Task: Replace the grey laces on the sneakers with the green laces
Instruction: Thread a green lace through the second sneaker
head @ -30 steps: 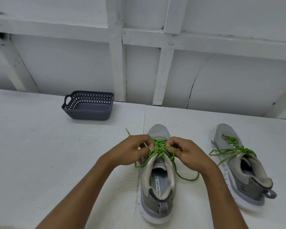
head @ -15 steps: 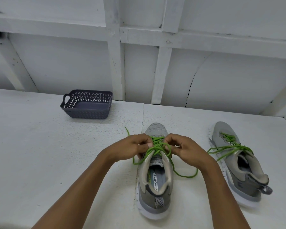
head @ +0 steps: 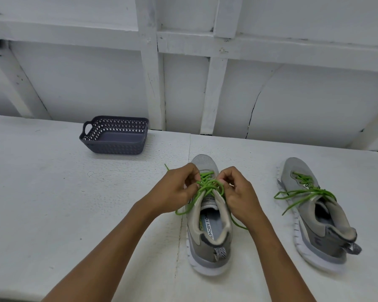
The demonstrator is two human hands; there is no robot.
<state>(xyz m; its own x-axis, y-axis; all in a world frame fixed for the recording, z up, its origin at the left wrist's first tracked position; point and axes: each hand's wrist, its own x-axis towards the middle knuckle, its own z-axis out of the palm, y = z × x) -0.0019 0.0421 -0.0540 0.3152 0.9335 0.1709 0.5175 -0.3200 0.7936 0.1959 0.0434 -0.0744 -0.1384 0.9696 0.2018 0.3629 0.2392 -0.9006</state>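
Observation:
A grey sneaker (head: 207,243) stands in front of me on the white table, heel toward me, threaded with a green lace (head: 207,185). My left hand (head: 177,190) pinches the lace on the shoe's left side. My right hand (head: 238,192) pinches it on the right side, just above the tongue. Loose lace ends trail off both sides of the shoe. A second grey sneaker (head: 314,216) lies to the right, its green lace (head: 303,192) threaded and hanging loose to the left.
A dark grey perforated basket (head: 114,147) stands at the back left of the table (head: 52,203), near the white panelled wall (head: 205,83). The table's right edge lies just past the second sneaker.
Both hands have stayed at the lace crossing over the near sneaker, with their fingers shifting slightly. The view has drifted a little.

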